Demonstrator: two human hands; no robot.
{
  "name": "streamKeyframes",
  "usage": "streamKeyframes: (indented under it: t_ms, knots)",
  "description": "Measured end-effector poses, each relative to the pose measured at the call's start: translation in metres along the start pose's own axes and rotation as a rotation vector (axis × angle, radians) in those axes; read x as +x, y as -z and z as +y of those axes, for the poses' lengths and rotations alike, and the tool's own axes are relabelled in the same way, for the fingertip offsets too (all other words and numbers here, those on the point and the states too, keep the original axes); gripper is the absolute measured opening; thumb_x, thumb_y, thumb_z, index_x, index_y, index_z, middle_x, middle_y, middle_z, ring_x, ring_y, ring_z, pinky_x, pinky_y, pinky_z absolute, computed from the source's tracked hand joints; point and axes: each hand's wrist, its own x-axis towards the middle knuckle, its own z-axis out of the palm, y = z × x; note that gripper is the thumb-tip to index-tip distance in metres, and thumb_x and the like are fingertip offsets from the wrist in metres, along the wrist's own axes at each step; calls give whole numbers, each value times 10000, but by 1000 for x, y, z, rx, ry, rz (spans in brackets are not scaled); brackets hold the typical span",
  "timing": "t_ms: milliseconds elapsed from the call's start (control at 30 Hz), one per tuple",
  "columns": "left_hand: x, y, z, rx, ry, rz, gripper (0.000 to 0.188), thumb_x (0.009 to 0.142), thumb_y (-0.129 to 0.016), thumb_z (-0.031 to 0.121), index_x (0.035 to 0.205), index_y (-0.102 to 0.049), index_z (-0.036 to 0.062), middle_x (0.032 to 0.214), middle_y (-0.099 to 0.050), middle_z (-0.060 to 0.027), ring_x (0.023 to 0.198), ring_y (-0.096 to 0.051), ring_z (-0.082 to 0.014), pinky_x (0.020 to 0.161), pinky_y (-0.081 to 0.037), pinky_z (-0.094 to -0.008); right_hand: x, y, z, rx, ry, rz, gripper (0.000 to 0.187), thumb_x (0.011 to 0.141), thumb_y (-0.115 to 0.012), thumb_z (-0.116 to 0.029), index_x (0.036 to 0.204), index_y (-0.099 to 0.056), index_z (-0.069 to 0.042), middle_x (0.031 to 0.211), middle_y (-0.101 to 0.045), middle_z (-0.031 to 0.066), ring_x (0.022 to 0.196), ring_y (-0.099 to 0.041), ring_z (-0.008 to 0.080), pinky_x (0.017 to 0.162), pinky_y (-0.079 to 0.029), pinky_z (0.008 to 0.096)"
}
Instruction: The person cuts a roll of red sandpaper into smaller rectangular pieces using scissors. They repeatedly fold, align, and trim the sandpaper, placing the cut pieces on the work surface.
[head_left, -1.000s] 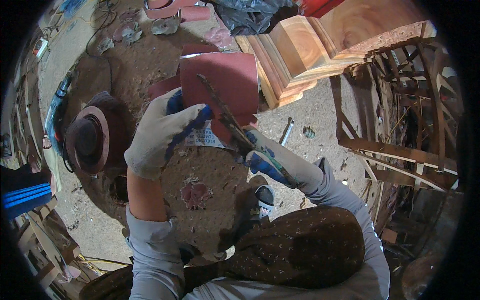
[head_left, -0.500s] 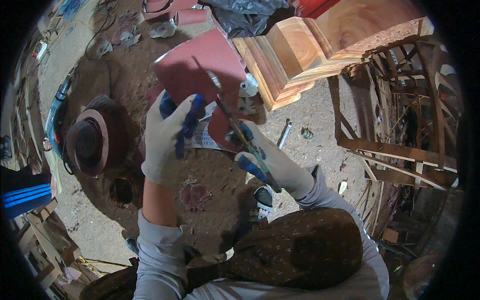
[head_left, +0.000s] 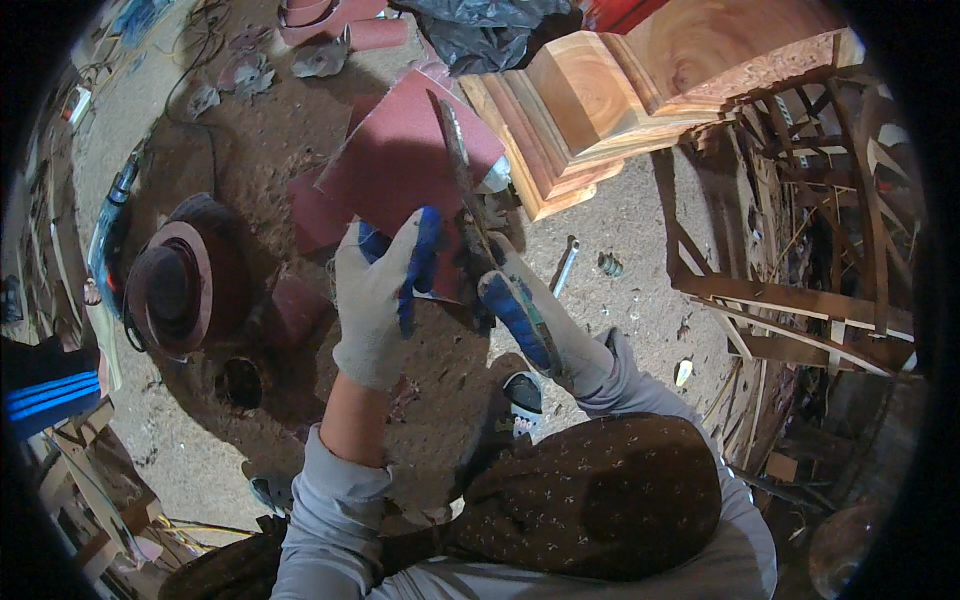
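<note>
Here the right hand (head_left: 530,315), in a grey-white glove with blue-coated fingers, is wrapped firmly round a long, thin, dark, worn strip (head_left: 456,150), which juts up and leftward past the fingertips. Just left of it, the left hand (head_left: 375,305), gloved alike, has thumb and fingers spread apart at the near edge of a reddish-brown sheet of sandpaper (head_left: 395,150); whether they pinch it, one cannot tell. The sheet lies just beyond those fingers, the strip crossing over its right part. Right of the right fingers, on the ground, sits a slim silver wrench (head_left: 566,265). Well left of the left fingers, there's a round, reddish-brown roll with a dark centre (head_left: 172,285). Farther beyond the right fingers, a stepped, golden-brown wooden block (head_left: 590,110), and past the sheet, a crumpled black plastic bag (head_left: 490,35).
</note>
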Motion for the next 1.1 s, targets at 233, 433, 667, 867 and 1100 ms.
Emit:
streamKeyframes:
  t_ms: [233, 433, 667, 867, 1100]
  knots:
    - [4, -1, 1, -57, 8, -6, 247, 956, -661, 184, 1140, -617, 25, 972, -671, -26, 832, -628, -101, 736, -516, -274, -12, 9, 25, 67, -114, 42, 737, 994, -572, -483, 1516, -288, -48, 1138, -545, 46, 954, -535, 127, 795, -469, 278]
    - [20, 17, -5, -234, -343, 150, 320, 923, -639, 33, 1241, -651, 65, 1078, -681, -56, 925, -613, -143, 810, -492, -293, -20, 20, 27, -35, -113, -147, 651, 1014, -554, -442, 1461, -317, -33, 1196, -515, 60, 1088, -479, 147, 971, -406, 317]
    - [46, 64, -6, 1023, -1124, 268, 290, 722, -753, 55, 967, -770, 211, 1069, -668, -36, 1068, -576, -287, 913, -470, -405, -44, 24, 12, 64, -194, -318, 618, 1026, -540, -434, 1465, -343, -47, 1229, -509, 44, 1126, -457, 130, 997, -377, 304]
    - [28, 65, -11, 1179, -1230, 222, 299, 675, -787, 83, 911, -765, 266, 1073, -655, -5, 1086, -580, -295, 905, -496, -408, -27, 8, 32, 300, -219, -367, 495, 1064, -491, -369, 1459, -363, -99, 1193, -514, 3, 1021, -487, 65, 892, -422, 245]
    - [26, 59, -26, 1100, -1237, 272, 284, 686, -844, 101, 913, -757, 249, 1066, -649, -2, 1082, -586, -288, 883, -505, -399, -28, -6, 36, 556, -425, -147, 437, 1071, -464, -390, 1415, -415, -125, 1048, -576, -26, 851, -544, 74, 759, -481, 245]
